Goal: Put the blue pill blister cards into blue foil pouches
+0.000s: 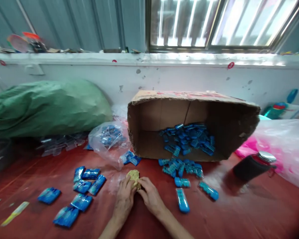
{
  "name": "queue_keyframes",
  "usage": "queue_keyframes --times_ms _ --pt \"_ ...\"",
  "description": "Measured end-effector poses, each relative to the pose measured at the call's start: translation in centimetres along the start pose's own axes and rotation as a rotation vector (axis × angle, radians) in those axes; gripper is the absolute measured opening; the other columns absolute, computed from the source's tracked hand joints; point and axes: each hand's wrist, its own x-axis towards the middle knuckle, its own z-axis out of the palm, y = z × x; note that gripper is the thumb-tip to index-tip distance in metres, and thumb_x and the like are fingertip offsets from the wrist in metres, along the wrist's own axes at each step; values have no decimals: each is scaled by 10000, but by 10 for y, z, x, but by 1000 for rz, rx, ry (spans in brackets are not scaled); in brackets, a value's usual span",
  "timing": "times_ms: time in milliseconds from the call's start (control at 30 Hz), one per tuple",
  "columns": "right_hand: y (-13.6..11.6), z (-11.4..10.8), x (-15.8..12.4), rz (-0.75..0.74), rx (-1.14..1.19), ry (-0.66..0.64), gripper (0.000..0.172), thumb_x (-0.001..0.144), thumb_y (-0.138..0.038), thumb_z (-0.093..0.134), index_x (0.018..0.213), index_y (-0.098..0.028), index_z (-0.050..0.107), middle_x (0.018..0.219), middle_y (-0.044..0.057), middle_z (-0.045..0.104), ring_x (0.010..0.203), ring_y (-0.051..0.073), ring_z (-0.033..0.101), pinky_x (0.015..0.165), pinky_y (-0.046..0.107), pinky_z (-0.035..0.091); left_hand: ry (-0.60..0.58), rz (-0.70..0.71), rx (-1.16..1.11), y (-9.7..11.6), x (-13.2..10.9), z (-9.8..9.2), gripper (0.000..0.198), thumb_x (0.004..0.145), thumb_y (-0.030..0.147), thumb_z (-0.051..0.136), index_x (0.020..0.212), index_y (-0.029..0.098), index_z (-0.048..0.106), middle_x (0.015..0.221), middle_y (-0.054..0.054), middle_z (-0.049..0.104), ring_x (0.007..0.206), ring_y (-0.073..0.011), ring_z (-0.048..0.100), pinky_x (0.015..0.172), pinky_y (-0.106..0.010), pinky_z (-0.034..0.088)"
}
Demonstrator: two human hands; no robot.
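Note:
A crumpled, yellowish lump [134, 177] sits between my two hands near the middle of the red table [144, 219]; its kind is unclear. My left hand [126, 192] curls its fingers against the lump's left side. On the right side, the fingers of my right hand [149, 194] press in toward it. Several shiny blue packets [81, 201] lie to the left of my left hand. To the right of my right hand are small blue plastic pieces with clear, bumpy parts [182, 200], some loose and some heaped.
A cardboard box [161, 116] lies on its side, open toward me, blue pieces spilling out. Left of it are a clear plastic bag [94, 139] of blue packets and a big green sack [49, 106]. A dark bottle [249, 167] and a yellow strip [15, 213] lie at the sides.

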Motion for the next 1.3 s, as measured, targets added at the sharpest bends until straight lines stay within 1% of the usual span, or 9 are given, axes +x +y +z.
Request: queue_keyframes --times_ms 167,267,367,467,600,767,967,1167,1300 --pt "6 1 30 44 -118 31 300 842 -106 359 1032 -173 582 949 71 634 881 172 586 797 279 454 132 291 495 -22 -1 -17 252 785 256 458 971 169 604 1098 -119 605 1090 -250 496 916 -422 391" --pt "11 14 67 13 -202 -53 303 826 -97 380 1021 -184 594 1012 68 627 949 172 568 839 270 431 74 281 760 -32 -7 -25 251 774 235 450 925 173 640 1078 -122 623 1069 -289 505 810 -419 455" --pt "18 31 101 45 -303 -113 368 781 -69 416 1122 -142 533 1220 125 514 1129 228 459 939 353 357 44 186 901 -33 -15 -24 269 769 214 438 926 187 655 1105 -116 618 1032 -295 529 731 -402 475" --pt "27 43 112 131 -414 -147 451 764 -14 365 1204 -62 452 1318 206 390 1224 280 344 982 454 274 42 116 921 -29 -18 -20 290 788 228 410 915 168 664 1140 -136 596 1022 -282 533 736 -380 466" --pt "32 44 92 187 -523 -226 483 761 -14 354 1233 -79 427 1342 201 361 1253 286 293 990 484 236 40 71 884 -29 -16 -18 302 798 238 400 943 160 653 1156 -147 579 1054 -280 504 788 -389 435" --pt "27 30 80 189 -594 -292 522 760 -27 373 1238 -230 420 1331 86 403 1200 237 374 958 409 308 26 86 820 -35 -16 -20 293 777 332 453 929 181 653 1163 -139 571 1099 -299 455 810 -407 413" --pt "20 26 101 305 -695 -217 497 802 -11 272 1251 -193 380 1219 147 461 1102 251 457 864 385 383 68 60 833 -32 -15 -18 326 779 327 446 977 156 640 1146 -149 577 1118 -330 416 826 -446 383" --pt "18 34 107 291 -708 -327 489 836 -85 302 1294 -257 297 1355 95 348 1168 252 399 879 383 370 54 62 776 -6 17 -19 342 795 300 421 1045 149 599 1128 -137 584 1074 -276 453 863 -408 364" --pt "24 28 129 250 -691 -454 487 823 -130 364 1277 -287 289 1388 65 303 1107 230 468 856 373 378 -20 -46 763 7 39 -17 327 814 262 372 1012 152 607 1142 -137 570 1089 -292 437 860 -436 355"
